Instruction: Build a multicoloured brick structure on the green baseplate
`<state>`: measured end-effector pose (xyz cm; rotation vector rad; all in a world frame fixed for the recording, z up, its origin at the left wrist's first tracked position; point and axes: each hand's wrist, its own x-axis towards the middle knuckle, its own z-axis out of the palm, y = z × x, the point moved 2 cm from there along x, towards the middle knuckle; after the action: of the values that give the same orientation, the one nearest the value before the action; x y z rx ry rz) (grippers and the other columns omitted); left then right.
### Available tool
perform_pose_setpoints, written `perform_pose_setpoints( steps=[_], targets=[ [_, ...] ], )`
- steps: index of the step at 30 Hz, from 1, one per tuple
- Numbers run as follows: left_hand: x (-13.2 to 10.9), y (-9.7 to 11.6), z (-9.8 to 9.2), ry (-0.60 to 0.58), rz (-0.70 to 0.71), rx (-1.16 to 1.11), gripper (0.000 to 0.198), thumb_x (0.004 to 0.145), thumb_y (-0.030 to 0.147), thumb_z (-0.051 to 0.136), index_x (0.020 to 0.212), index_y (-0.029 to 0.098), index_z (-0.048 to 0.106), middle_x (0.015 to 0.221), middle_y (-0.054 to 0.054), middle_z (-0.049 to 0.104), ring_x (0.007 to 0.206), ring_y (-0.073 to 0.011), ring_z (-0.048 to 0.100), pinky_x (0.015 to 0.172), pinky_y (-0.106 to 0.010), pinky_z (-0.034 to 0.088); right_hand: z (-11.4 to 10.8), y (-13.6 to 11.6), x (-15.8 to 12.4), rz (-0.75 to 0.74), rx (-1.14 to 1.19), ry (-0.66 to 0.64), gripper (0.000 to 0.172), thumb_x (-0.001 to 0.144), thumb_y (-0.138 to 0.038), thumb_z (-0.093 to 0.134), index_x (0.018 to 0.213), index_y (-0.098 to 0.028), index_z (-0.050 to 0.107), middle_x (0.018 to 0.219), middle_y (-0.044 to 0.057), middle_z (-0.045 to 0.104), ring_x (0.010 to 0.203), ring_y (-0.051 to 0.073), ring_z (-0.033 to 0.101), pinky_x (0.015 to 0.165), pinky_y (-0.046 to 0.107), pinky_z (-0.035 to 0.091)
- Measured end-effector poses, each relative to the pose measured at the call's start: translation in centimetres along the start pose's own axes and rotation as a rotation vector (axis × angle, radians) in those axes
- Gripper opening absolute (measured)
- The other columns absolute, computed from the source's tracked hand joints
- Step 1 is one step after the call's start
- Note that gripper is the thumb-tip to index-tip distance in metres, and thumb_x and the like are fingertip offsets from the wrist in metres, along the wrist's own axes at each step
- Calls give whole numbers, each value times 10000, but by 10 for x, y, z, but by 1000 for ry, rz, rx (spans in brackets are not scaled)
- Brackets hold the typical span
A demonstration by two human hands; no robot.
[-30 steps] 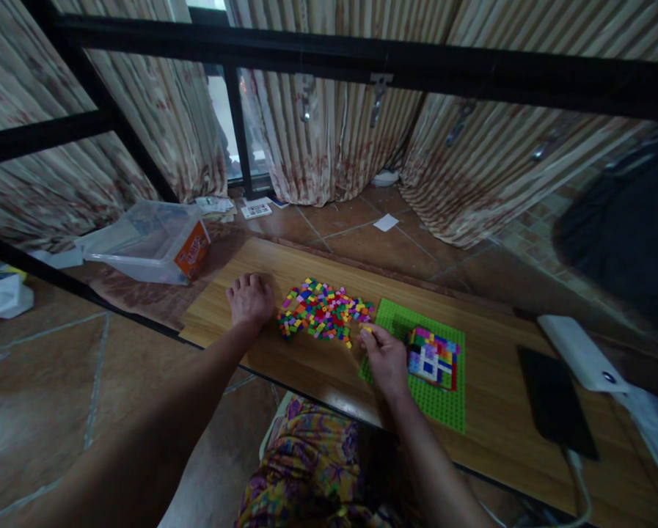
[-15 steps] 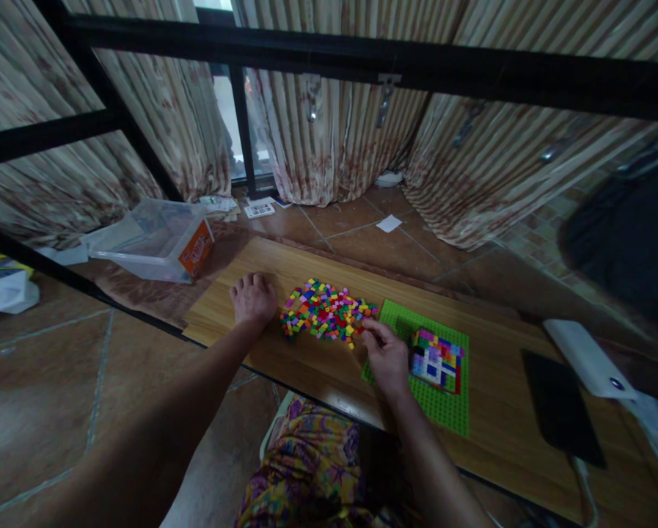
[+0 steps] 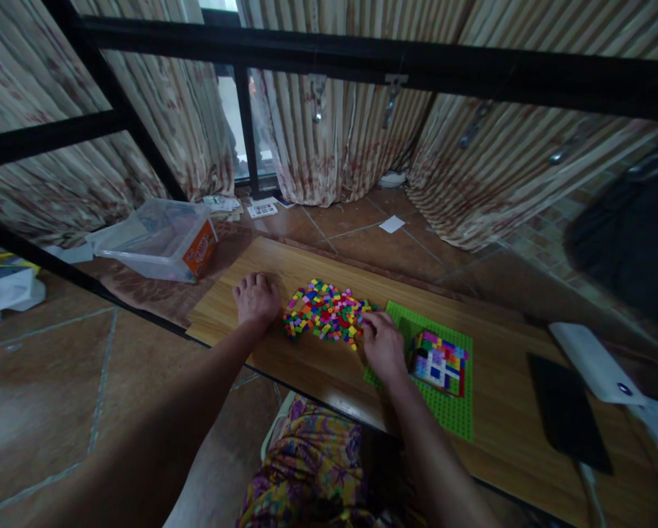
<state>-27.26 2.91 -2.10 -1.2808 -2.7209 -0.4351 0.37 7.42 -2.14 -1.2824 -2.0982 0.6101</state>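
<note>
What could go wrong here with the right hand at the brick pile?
1. The right hand reaches into the loose brick pile; a sweep could scatter bricks over the table's near edge.
2. That hand lies close beside the coloured build on the green baseplate; a bump might shift it.

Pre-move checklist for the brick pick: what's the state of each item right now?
1. Right hand at the edge of the brick pile: ok.
2. Brick pinched in the right fingers: cannot tell, hidden by the hand.
3. Left hand rests on the wooden board, left of the pile: ok.
4. Green baseplate lies flat on the board: ok.
5. Brick mosaic not covered by either hand: ok.
</note>
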Motion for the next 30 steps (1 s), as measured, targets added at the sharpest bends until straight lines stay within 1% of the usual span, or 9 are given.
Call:
perform_pose_setpoints(
  steps=[5, 8, 10, 12, 16, 22, 25, 28, 30],
  targets=[
    [0, 0, 0, 2, 4, 4, 421, 902, 353, 354, 1212, 164, 566, 1260, -158, 566, 1169, -327, 471, 967, -470, 352, 0, -9, -17, -39, 132, -30, 252, 875, -205, 457, 948, -191, 698, 955, 80, 668, 927, 199, 615, 865, 322, 471],
    [0, -1, 0, 3, 10, 4, 421, 906, 352, 349, 1217, 168, 565, 1264, -158, 566, 1173, -325, 472, 965, -472, 355, -6, -12, -13, -31, 186, 21, 262, 891, -224, 445, 959, -194, 696, 951, 71, 680, 894, 184, 627, 831, 300, 480],
    [1, -1, 0, 10, 13, 0, 420, 906, 350, 350, 1216, 164, 564, 1267, -157, 565, 1171, -324, 475, 966, -472, 354, -10, -10, -3, -15, 116, 91, 284, 888, -215, 434, 1004, -182, 690, 995, 86, 679, 943, 200, 616, 873, 325, 472],
    [1, -1, 0, 14, 13, -1, 419, 906, 347, 350, 1212, 158, 565, 1268, -158, 565, 1167, -325, 478, 963, -472, 354, -10, -6, 11, 2, 2, 116, 324, 870, -175, 422, 1071, -157, 676, 1060, 111, 670, 1024, 225, 590, 942, 364, 446],
    [0, 0, -1, 7, -1, 14, 412, 908, 340, 349, 1199, 150, 572, 1272, -158, 563, 1161, -324, 483, 951, -467, 359, -2, 2, 27, 32, -138, 22, 412, 820, -80, 399, 1143, -116, 654, 1125, 137, 662, 1090, 242, 568, 995, 373, 417],
    [0, -1, 1, 17, 12, 15, 417, 910, 352, 356, 1218, 160, 561, 1275, -148, 564, 1165, -318, 477, 954, -463, 358, 3, -1, 5, 40, -72, -7, 434, 826, -96, 387, 1164, -164, 650, 1136, 96, 684, 1088, 225, 594, 968, 351, 442],
    [0, -2, 2, 22, 14, 17, 414, 910, 355, 354, 1209, 160, 565, 1268, -148, 567, 1151, -317, 483, 951, -461, 357, -2, -3, -6, 97, 43, -22, 406, 847, -150, 395, 1166, -179, 645, 1061, 68, 718, 978, 202, 650, 903, 338, 480],
    [0, -2, 3, 29, 14, 15, 409, 907, 352, 357, 1202, 159, 566, 1266, -148, 566, 1147, -317, 485, 945, -460, 359, -8, -3, -7, 159, 106, -18, 371, 864, -201, 411, 1151, -189, 646, 978, 46, 740, 872, 181, 681, 847, 320, 497],
    [0, -2, 3, 32, 17, 10, 406, 906, 351, 358, 1198, 161, 567, 1264, -143, 568, 1144, -316, 486, 941, -459, 359, -10, -3, -3, 188, 79, 2, 356, 871, -224, 424, 1142, -179, 651, 989, 56, 742, 890, 185, 685, 853, 317, 493]
  ],
)
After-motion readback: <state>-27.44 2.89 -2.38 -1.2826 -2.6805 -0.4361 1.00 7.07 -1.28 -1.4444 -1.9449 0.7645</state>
